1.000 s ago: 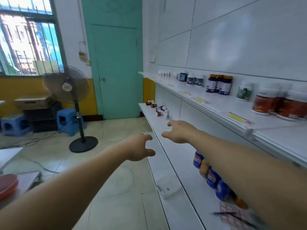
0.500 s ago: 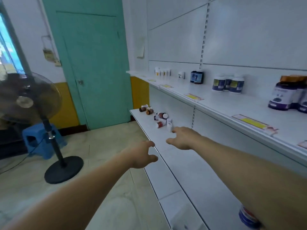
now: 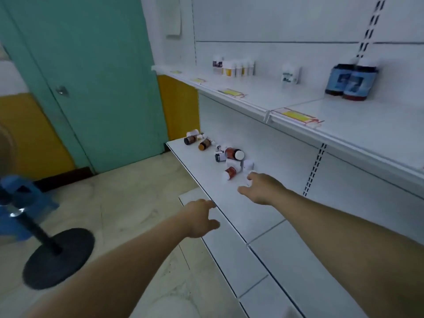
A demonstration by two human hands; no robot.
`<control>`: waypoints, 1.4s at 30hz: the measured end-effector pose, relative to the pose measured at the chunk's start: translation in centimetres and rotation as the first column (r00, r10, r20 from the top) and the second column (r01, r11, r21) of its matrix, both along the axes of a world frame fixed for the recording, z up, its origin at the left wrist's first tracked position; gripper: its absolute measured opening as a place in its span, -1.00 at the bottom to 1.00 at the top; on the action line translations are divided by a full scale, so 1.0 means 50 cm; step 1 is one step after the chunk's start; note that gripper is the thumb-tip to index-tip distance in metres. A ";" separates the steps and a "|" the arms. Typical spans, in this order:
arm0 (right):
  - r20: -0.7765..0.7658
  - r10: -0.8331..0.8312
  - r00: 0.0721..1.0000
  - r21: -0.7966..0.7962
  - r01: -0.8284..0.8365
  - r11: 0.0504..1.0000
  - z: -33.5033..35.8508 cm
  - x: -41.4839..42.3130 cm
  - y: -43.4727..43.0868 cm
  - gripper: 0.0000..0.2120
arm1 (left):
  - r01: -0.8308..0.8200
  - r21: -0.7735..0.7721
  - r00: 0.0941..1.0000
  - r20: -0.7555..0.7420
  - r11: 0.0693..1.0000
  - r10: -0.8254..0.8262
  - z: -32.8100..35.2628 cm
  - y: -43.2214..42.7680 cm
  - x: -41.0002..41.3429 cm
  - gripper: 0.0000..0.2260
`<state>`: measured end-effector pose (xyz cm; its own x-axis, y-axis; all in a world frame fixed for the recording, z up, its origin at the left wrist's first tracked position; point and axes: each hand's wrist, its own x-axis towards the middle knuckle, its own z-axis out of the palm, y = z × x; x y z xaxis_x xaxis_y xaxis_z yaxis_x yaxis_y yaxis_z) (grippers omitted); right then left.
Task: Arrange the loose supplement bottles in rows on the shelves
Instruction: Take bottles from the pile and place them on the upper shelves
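Note:
Several loose supplement bottles (image 3: 231,156) lie tipped over in a heap on the white lower shelf (image 3: 229,198), toward its far end. A red bottle with a white cap (image 3: 229,172) is the nearest of them. My right hand (image 3: 261,188) reaches over the shelf with fingers spread, just short of that bottle, holding nothing. My left hand (image 3: 198,218) hangs over the shelf's front edge, fingers relaxed and empty. On the upper shelf (image 3: 286,104) stand small white bottles (image 3: 234,68), one white bottle (image 3: 290,74) and two dark blue-labelled bottles (image 3: 352,81).
A teal door (image 3: 91,76) closes the far wall. A standing fan with a black round base (image 3: 58,257) and a blue stool (image 3: 20,203) sit on the tiled floor at left. Yellow price tags (image 3: 298,115) line the upper shelf's edge.
The view has moved forward along the shelves toward the heap of bottles. Both hands have come closer to it, the right hand now nearly at the nearest bottle.

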<state>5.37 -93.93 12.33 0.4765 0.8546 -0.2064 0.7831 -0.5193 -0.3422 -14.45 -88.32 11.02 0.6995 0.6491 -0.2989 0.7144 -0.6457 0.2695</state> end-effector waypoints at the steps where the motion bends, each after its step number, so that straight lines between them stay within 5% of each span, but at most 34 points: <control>1: -0.014 -0.034 0.999 0.004 0.034 0.999 -0.015 0.001 0.040 -0.33 | 0.025 -0.013 1.000 -0.001 1.000 -0.025 -0.011 0.053 0.008 -0.44; 15: -0.179 -0.444 0.878 -0.045 0.443 0.895 -0.141 0.020 0.444 -0.47 | 0.278 -0.156 0.955 -0.066 0.948 -0.291 -0.098 0.664 0.110 -0.45; 23: -0.338 -0.632 0.698 -0.047 0.658 0.752 -0.271 0.150 0.630 -0.72 | 0.328 -0.225 0.933 -0.071 0.917 -0.352 -0.187 0.891 0.283 -0.44; 31: -0.398 -0.788 0.469 -0.149 0.815 0.560 -0.344 0.214 0.712 -0.51 | 0.565 -0.136 0.818 -0.041 0.814 -0.574 -0.207 1.014 0.484 -0.44; 36: -0.370 -0.858 0.355 -0.155 0.887 0.434 -0.409 0.225 0.739 -0.34 | 0.723 -0.102 0.690 0.065 0.683 -0.721 -0.268 1.050 0.638 -0.73; 42: -0.304 -0.916 0.263 -0.113 0.945 0.308 -0.493 0.227 0.772 -0.29 | 0.801 0.003 0.593 0.126 0.598 -0.795 -0.388 1.029 0.789 -0.43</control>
<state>16.70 -55.32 -12.33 0.8917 -0.1194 -0.4366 -0.3522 -0.7889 -0.5035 25.00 -36.85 -8.37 0.9584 -0.1976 -0.2060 -0.1149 -0.9276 0.3553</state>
